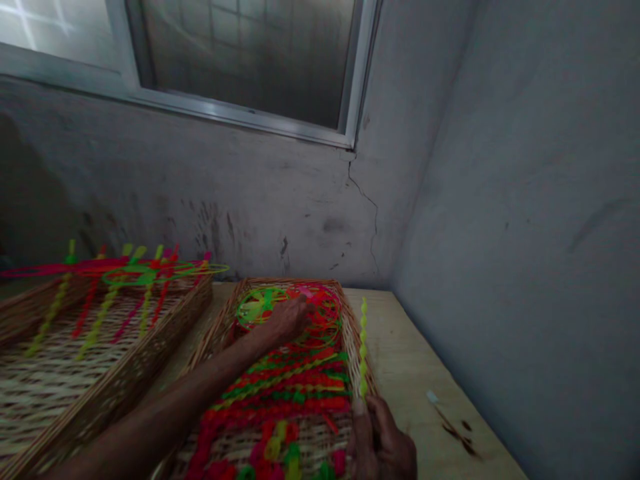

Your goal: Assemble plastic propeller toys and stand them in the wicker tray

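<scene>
My left hand (285,319) reaches into the far end of a wicker tray (220,327) filled with red, green and yellow twisted plastic sticks (295,387). Its fingers curl down among the looped sticks, and what they grip is hidden. My right hand (383,443) is at the tray's near right edge, pinching the lower end of a yellow-green twisted stick (363,347) that stands upright.
A second wicker tray (100,373) sits to the left with several coloured sticks (115,273) laid across its far rim. Both trays rest on a pale wooden table (415,360) in a grey wall corner under a window (240,60). Small dark scraps (453,427) lie at the right.
</scene>
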The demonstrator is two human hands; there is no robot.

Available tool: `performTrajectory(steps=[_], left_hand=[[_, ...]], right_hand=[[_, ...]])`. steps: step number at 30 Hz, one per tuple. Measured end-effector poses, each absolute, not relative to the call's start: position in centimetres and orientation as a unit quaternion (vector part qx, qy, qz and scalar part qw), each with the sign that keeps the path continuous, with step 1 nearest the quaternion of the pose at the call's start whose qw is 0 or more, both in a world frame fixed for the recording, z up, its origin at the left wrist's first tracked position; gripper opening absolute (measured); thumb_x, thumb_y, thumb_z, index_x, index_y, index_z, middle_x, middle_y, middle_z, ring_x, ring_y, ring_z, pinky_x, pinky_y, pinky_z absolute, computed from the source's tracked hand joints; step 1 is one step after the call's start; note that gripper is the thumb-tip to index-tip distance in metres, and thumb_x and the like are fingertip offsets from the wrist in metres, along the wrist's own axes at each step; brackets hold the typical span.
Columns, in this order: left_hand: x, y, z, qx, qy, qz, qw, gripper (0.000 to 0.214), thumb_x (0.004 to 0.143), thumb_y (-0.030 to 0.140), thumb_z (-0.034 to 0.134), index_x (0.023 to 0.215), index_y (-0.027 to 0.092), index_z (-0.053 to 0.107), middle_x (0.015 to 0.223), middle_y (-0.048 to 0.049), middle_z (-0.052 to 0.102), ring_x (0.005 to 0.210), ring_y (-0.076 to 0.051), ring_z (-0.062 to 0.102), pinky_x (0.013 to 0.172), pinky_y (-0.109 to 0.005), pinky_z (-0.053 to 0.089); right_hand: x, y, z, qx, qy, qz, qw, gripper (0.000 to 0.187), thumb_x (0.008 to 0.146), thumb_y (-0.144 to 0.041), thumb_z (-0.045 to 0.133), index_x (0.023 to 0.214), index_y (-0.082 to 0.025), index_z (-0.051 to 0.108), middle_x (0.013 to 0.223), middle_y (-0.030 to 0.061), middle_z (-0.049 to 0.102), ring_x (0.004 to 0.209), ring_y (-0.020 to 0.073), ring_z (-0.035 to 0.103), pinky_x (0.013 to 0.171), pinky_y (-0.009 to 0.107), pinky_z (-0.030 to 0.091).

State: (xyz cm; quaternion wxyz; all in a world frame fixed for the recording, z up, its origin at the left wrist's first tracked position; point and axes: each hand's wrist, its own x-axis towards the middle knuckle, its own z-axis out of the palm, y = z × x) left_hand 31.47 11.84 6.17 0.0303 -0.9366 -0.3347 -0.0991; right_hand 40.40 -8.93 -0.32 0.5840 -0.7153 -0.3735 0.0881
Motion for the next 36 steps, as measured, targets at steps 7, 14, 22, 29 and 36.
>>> performTrajectory(steps=[7, 14, 22, 29, 36], left_hand=[[32.2, 12.1, 5.7, -0.941, -0.322, -0.098, 0.038, 0.021, 0.078, 0.016, 0.046, 0.09, 0.018, 0.063, 0.091, -0.0103, 0.057, 0.075, -0.021, 0.058, 0.056, -0.027, 0.039], [32.0, 12.6, 5.1, -0.946, -0.296, -0.126, 0.033, 0.02, 0.081, 0.014, 0.036, 0.083, 0.013, 0.056, 0.087, -0.011, 0.055, 0.069, -0.019, 0.053, 0.058, -0.028, 0.039], [29.8, 13.0, 7.5, -0.921, -0.291, -0.26, -0.017, 0.014, 0.084, 0.015, 0.033, 0.083, 0.016, 0.047, 0.086, -0.0057, 0.051, 0.072, -0.015, 0.049, 0.066, -0.027, 0.039], [25.9, 9.8, 10.2, -0.877, -0.278, -0.374, -0.115, 0.011, 0.083, 0.023, 0.037, 0.076, 0.017, 0.044, 0.069, 0.0014, 0.045, 0.064, -0.012, 0.043, 0.06, -0.023, 0.037], [22.3, 3.3, 9.9, -0.764, -0.201, -0.369, -0.488, 0.027, 0.081, 0.043, 0.047, 0.081, 0.016, 0.044, 0.063, 0.0058, 0.034, 0.053, -0.008, 0.029, 0.047, -0.018, 0.026]], right_hand=[[40.5, -9.0, -0.3, -0.704, -0.374, 0.1, 0.596, 0.043, 0.08, -0.053, 0.037, 0.079, -0.016, 0.06, 0.043, -0.0033, 0.047, 0.038, 0.0114, 0.049, 0.038, 0.02, 0.036], [40.3, -9.0, 0.5, -0.689, -0.396, 0.064, 0.604, 0.033, 0.082, -0.045, 0.039, 0.07, -0.019, 0.056, 0.041, -0.0054, 0.046, 0.033, 0.0083, 0.044, 0.036, 0.019, 0.032], [40.6, -8.7, -0.4, -0.684, -0.396, 0.08, 0.607, 0.033, 0.08, -0.047, 0.043, 0.075, -0.018, 0.058, 0.042, -0.0053, 0.047, 0.034, 0.0079, 0.042, 0.037, 0.018, 0.032], [41.1, -8.5, 0.0, -0.616, -0.337, 0.186, 0.687, 0.039, 0.069, -0.053, 0.056, 0.076, -0.015, 0.055, 0.039, -0.0088, 0.042, 0.032, 0.0048, 0.035, 0.032, 0.015, 0.027], [39.7, -9.2, 3.9, -0.576, -0.25, 0.277, 0.727, 0.061, 0.064, -0.059, 0.06, 0.102, -0.011, 0.052, 0.037, -0.0093, 0.047, 0.026, 0.0054, 0.034, 0.028, 0.015, 0.029]])
